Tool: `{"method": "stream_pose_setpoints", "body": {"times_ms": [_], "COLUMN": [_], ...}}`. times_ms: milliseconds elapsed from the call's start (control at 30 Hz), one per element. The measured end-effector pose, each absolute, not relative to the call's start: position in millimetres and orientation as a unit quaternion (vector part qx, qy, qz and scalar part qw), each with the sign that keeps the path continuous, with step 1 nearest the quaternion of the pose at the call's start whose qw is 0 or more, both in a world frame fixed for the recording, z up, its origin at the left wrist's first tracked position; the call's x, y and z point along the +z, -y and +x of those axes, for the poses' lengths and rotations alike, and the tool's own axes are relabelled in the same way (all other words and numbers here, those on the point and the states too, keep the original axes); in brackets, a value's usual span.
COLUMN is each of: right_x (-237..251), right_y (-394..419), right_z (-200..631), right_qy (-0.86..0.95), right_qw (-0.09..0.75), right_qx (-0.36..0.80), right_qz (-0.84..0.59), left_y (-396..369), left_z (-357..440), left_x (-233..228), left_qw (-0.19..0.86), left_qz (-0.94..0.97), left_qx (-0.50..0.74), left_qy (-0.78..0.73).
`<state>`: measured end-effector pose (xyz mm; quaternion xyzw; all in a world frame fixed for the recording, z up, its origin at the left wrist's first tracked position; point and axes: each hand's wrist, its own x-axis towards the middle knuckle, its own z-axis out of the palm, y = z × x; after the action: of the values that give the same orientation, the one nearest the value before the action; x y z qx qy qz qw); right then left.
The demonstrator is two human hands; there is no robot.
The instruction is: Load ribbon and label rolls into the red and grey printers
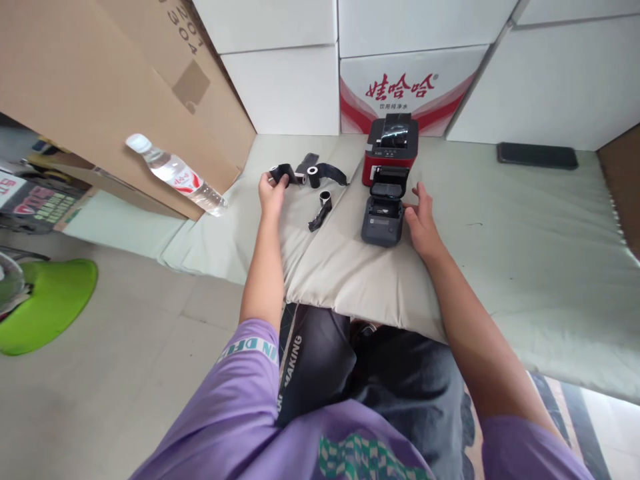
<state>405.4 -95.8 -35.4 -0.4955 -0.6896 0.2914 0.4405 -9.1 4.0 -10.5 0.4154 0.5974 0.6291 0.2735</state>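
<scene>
I see left hand (273, 194) pinching black roll (284, 173), upper centre; right hand (423, 219), fingers loosely spread, likely steadies grey printer (382, 225).

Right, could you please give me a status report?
Left hand holding a black roll. Right hand beside the small dark printer, lid open. Loose rolls between the hands.

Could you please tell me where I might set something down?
The cloth is mostly bare right of the right hand, nearer than the flat black object; a smaller patch separates the bottle from the left hand. It's crowded around the black rolls, red device and open-lidded device.
</scene>
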Motion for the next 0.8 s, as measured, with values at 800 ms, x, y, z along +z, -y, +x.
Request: {"method": "stream_pose_setpoints", "body": {"times_ms": [800], "right_x": [-36], "right_y": [97], "right_z": [404], "right_qy": [0.687], "right_qw": [0.445], "right_qx": [0.283], "right_qz": [-0.5], "left_y": [25], "left_z": [-23], "left_x": [6], "left_qw": [0.005], "left_qz": [0.343], "left_qx": [0.558], "left_qy": [-0.756]}}
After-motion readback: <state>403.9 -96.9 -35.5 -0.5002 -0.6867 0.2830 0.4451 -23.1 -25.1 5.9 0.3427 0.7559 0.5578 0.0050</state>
